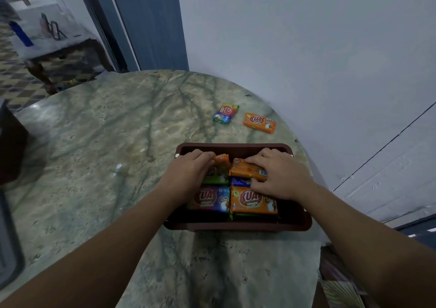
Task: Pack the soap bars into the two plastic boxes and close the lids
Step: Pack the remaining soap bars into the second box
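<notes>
A dark brown plastic box [295, 222] stands on the marble table with several wrapped soap bars inside. At its near end lie a purple-blue bar [210, 198] and an orange bar [253, 201], side by side. My left hand [188, 173] is inside the box, its fingers closed on an orange bar [221, 159] held on edge above a green one. My right hand [280, 173] grips another orange bar [247, 169] tilted over a blue bar. Beyond the box, two loose bars rest on the table: a multicoloured one [225, 114] and an orange one [259, 122].
The round marble table [106, 154] butts against a white wall [306, 48] on the right. A dark object [11, 142] sits at the table's left edge. A blue door frame [151, 24] and a small side table [49, 36] are beyond.
</notes>
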